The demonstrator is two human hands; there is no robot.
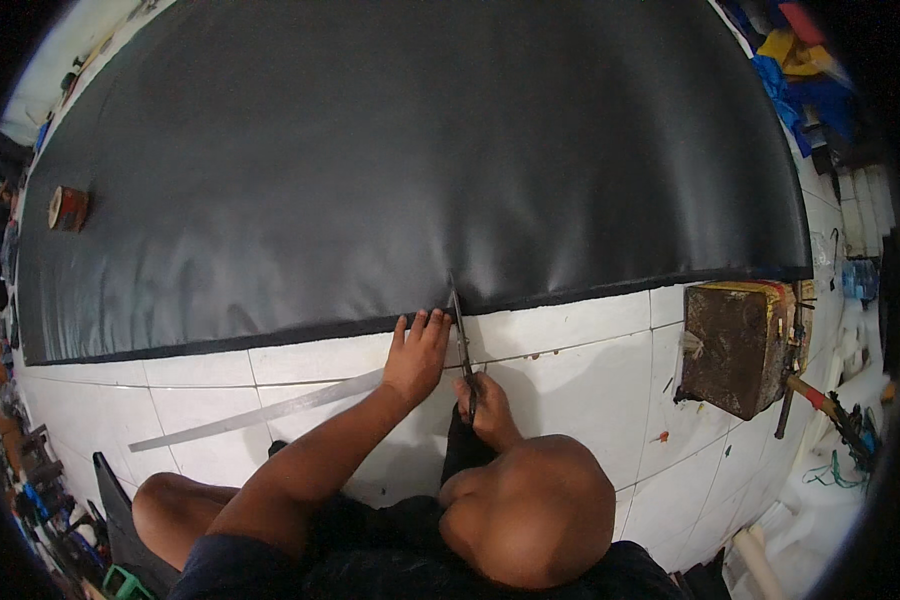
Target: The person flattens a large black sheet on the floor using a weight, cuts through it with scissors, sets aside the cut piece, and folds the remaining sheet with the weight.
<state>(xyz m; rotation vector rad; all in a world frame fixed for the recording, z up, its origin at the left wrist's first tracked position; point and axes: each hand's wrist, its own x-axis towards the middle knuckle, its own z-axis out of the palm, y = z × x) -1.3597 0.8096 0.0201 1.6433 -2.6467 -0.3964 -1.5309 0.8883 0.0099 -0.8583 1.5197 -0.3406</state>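
Note:
A large black sheet (390, 150), smooth and leather-like, lies spread over the white tiled floor. My right hand (489, 410) is closed around the handles of a pair of dark scissors (463, 340). Their blades point away from me and reach into the sheet's near edge, where a short slit shows at the tip. Just left of the blades, my left hand (420, 350) rests with outstretched fingertips on that same edge, holding nothing. A long, flat metal ruler (255, 413) lies on the tiles, its far end partly behind my left wrist.
On the sheet's left part stands a small reddish-brown round object (68, 209). A worn brown block (728, 348) sits on the floor at right, with a long-handled tool (815, 394) beside it. Blue and yellow material (795, 75) is heaped at the far right. Clutter lines the left side.

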